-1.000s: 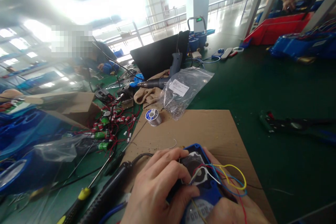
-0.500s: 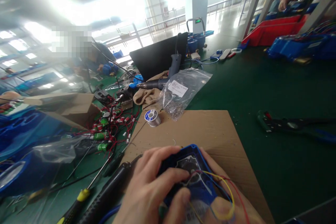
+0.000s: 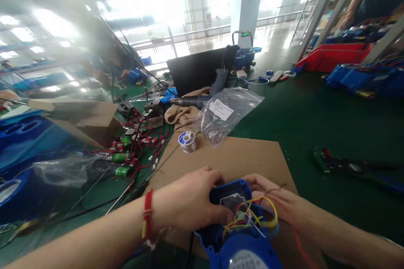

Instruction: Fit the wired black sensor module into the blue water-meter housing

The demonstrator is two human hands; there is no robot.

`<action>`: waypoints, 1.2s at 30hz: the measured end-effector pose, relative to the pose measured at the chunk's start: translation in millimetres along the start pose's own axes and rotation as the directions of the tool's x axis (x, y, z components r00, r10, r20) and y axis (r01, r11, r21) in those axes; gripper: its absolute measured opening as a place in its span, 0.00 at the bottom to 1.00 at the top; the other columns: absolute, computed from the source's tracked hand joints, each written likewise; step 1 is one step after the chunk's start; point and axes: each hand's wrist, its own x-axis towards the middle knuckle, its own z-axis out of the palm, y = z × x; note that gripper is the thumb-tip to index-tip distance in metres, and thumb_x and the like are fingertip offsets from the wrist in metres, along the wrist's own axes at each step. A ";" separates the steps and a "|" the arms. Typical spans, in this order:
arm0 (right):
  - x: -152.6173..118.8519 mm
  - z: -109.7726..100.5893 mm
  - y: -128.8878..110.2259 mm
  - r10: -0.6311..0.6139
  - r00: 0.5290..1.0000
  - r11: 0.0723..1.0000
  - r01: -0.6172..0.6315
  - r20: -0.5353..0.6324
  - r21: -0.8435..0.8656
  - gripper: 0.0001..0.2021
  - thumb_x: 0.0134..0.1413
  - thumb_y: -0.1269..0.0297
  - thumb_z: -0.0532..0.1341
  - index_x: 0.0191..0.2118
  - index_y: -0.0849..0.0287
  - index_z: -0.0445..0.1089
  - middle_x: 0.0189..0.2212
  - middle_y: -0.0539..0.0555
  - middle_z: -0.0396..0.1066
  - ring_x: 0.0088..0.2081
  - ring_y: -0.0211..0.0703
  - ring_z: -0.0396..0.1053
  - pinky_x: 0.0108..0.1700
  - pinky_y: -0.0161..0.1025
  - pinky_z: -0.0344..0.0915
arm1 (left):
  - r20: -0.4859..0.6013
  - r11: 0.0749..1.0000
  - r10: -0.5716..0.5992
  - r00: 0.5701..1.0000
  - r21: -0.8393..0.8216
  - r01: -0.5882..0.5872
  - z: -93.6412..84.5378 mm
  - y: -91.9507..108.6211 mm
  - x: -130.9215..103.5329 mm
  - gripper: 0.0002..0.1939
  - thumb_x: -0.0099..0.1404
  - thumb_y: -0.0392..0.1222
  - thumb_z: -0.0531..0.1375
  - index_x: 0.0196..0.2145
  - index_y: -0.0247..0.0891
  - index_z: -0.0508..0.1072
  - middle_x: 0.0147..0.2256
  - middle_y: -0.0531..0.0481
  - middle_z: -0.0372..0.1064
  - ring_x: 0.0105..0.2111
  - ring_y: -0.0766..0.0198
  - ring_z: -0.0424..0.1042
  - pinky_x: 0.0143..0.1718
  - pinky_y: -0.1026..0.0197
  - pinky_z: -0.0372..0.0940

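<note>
A blue plastic housing [image 3: 240,243] lies open side up on a sheet of brown cardboard [image 3: 240,155], with a tangle of yellow, red and blue wires [image 3: 252,214] coming out of it. My left hand [image 3: 189,199] grips the housing's left side, fingers over its rim; a red band sits on that wrist. My right hand [image 3: 284,206] cups the right side, partly behind the wires.
A solder spool [image 3: 187,140] and a clear plastic bag [image 3: 227,113] lie at the cardboard's far edge. Red-wired green parts [image 3: 132,151] pile up to the left beside a cardboard box [image 3: 91,119]. A dark hand tool [image 3: 353,166] lies on the green mat to the right. Other people work at the back.
The view has pulled back, so both forearms show. The housing has shifted toward me and the wires are bunched tighter over its opening. The soldering iron and screwdriver at lower left have left the view.
</note>
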 end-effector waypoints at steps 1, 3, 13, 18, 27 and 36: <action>6.0 0.1 -8.9 0.058 0.996 0.998 -0.057 0.071 -0.019 0.28 0.57 0.45 0.62 0.56 0.60 0.60 0.49 0.60 0.69 0.52 0.54 0.68 0.54 0.48 0.65 | 0.016 1.000 -0.013 1.000 0.007 0.013 -1.5 1.4 1.7 0.22 0.53 0.53 0.64 0.44 0.42 0.72 0.44 0.48 0.71 0.41 0.51 0.71 0.39 0.54 0.65; 15.2 3.2 -21.7 0.140 0.974 0.990 -0.143 0.176 0.005 0.35 0.47 0.44 0.69 0.53 0.63 0.61 0.46 0.62 0.71 0.49 0.56 0.69 0.50 0.48 0.66 | 0.043 0.999 -0.045 0.998 0.007 0.044 -2.8 4.1 3.8 0.23 0.53 0.55 0.64 0.44 0.41 0.71 0.42 0.47 0.71 0.39 0.52 0.72 0.35 0.56 0.62; 19.2 21.7 -29.9 0.106 0.988 0.994 -0.105 0.110 -0.006 0.38 0.37 0.40 0.71 0.49 0.62 0.65 0.43 0.62 0.73 0.48 0.60 0.70 0.49 0.50 0.67 | -0.107 0.991 -0.024 0.994 -0.130 0.010 5.3 -0.9 2.1 0.23 0.50 0.51 0.69 0.40 0.36 0.72 0.38 0.42 0.74 0.37 0.49 0.73 0.33 0.55 0.63; 13.6 21.5 -15.0 -0.024 0.998 0.999 0.022 0.053 0.036 0.31 0.44 0.43 0.70 0.51 0.57 0.70 0.44 0.60 0.75 0.47 0.58 0.73 0.51 0.51 0.69 | -0.498 0.953 -0.040 0.866 -0.281 -0.117 17.9 -34.1 -56.9 0.22 0.69 0.56 0.52 0.53 0.39 0.66 0.50 0.44 0.70 0.49 0.58 0.70 0.48 0.58 0.65; 4.9 33.3 -10.7 -0.002 1.000 0.984 -0.001 0.014 0.176 0.37 0.39 0.45 0.73 0.54 0.56 0.68 0.40 0.59 0.77 0.40 0.55 0.76 0.48 0.49 0.71 | -0.730 0.933 -0.334 0.596 -0.167 0.318 124.3 -142.3 -163.9 0.17 0.69 0.47 0.50 0.49 0.40 0.70 0.51 0.42 0.69 0.52 0.49 0.68 0.55 0.46 0.61; 6.4 31.9 -10.2 0.005 0.999 0.984 0.001 -0.036 0.176 0.30 0.38 0.48 0.74 0.47 0.57 0.69 0.38 0.57 0.77 0.41 0.54 0.76 0.47 0.47 0.71 | -0.559 0.963 -0.254 0.789 -0.069 0.261 80.7 -137.4 -167.9 0.34 0.56 0.32 0.53 0.61 0.40 0.59 0.46 0.48 0.73 0.43 0.57 0.73 0.45 0.58 0.66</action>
